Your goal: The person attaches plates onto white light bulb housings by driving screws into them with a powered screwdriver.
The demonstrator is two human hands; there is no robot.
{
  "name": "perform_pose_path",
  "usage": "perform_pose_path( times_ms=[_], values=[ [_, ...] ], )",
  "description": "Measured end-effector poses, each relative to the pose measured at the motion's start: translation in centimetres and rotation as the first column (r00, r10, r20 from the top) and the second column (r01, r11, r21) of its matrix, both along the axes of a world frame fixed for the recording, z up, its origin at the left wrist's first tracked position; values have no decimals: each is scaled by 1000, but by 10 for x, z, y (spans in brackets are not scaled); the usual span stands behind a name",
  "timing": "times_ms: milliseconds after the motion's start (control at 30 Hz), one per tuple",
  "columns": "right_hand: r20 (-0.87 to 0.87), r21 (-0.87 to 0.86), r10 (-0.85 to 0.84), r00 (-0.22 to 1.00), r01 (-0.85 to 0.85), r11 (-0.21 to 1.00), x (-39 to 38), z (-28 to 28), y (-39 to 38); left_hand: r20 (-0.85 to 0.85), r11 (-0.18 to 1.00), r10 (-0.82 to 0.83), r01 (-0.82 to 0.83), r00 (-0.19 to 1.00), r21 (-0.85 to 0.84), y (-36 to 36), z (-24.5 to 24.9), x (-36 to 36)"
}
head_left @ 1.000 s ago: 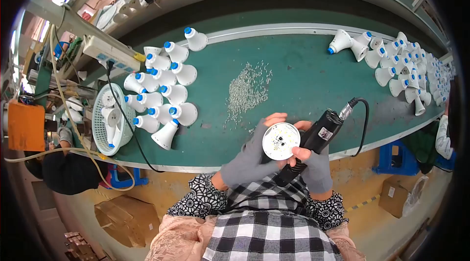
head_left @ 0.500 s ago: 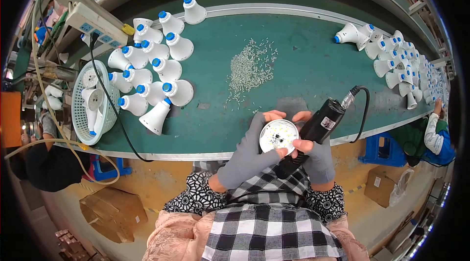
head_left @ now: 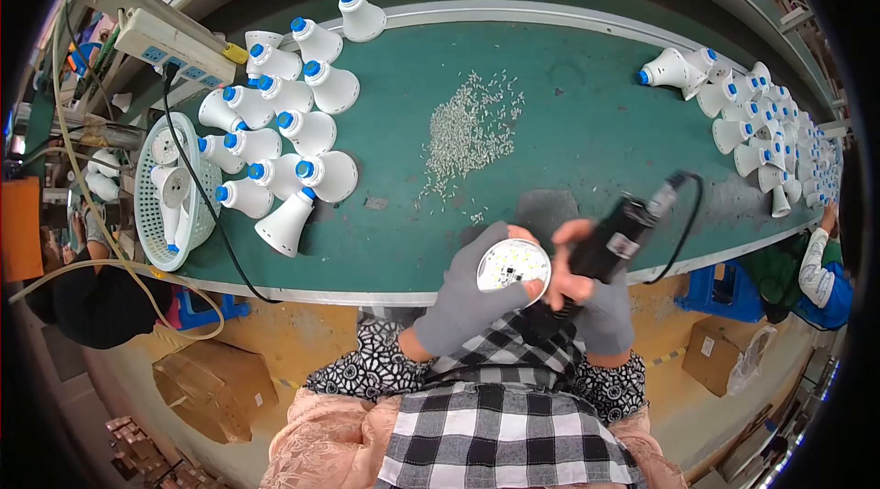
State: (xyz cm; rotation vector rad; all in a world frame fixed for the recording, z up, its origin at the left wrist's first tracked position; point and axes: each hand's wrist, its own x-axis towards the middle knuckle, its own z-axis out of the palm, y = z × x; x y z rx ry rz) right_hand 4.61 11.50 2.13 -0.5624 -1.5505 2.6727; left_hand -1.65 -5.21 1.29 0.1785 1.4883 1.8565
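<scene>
My left hand (head_left: 466, 285), in a grey fingerless glove, is wrapped round a white LED bulb (head_left: 510, 267). The bulb's round circuit board faces up, dotted with yellow LEDs. Just to its right, my right hand (head_left: 600, 310) grips a black electric screwdriver (head_left: 609, 246), its lower end pointing down toward my lap. The cable leaves the screwdriver's upper end. Motion smears my right fingers a little, and the tool's tip is hidden. Beyond both hands, a loose pile of small screws (head_left: 469, 133) lies on the green table (head_left: 394, 241).
Several white bulb housings (head_left: 308, 133) with blue caps stand at the left, and many more (head_left: 733, 133) at the right. A pale green basket (head_left: 203, 223) holds bulb parts beside a black cord. A power strip (head_left: 174, 44) sits at the upper left. Another person's arm (head_left: 819, 255) shows far right.
My right hand has drawn away from the bulb, its thumb and fingers no longer over the rim, and the screwdriver has shifted slightly right. The bulb has tilted and moved slightly left.
</scene>
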Motion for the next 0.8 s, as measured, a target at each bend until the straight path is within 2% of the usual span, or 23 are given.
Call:
perform_pose_path(
  times_ms=[33,100,167,233,367,500,633,733,767,800],
  values=[
    [-96,-65,-34,995,28,998,1,-2,5,-80,998,24,-28,997,-59,-2,-3,0],
    [-230,-95,-270,935,254,962,-5,12,17,14,996,54,-53,998,-70,-7,-5,0],
    [-364,-199,-531,765,493,847,-20,25,26,65,994,77,-72,995,-77,-9,-3,-1],
    [-460,-195,-624,632,613,765,-39,25,34,71,992,75,-67,995,-111,-6,-5,0],
    [-484,-95,-706,517,771,630,-82,8,27,55,991,73,-67,996,-116,-5,-7,2],
    [-465,-30,-688,557,767,641,-99,-3,16,50,989,89,-82,995,-122,-3,-6,2],
    [-497,11,-688,529,797,604,-106,-5,19,75,986,60,-48,995,-158,-6,-4,-3],
    [-498,-58,-686,531,769,637,-110,2,31,121,997,71,-66,990,-45,-12,7,-29],
    [-484,-67,-699,526,774,629,-110,4,35,299,997,24,-45,954,64,-16,13,-45],
    [-470,-78,-712,522,779,623,-110,6,39,346,974,32,-106,938,198,-15,13,-56]
  ],
)
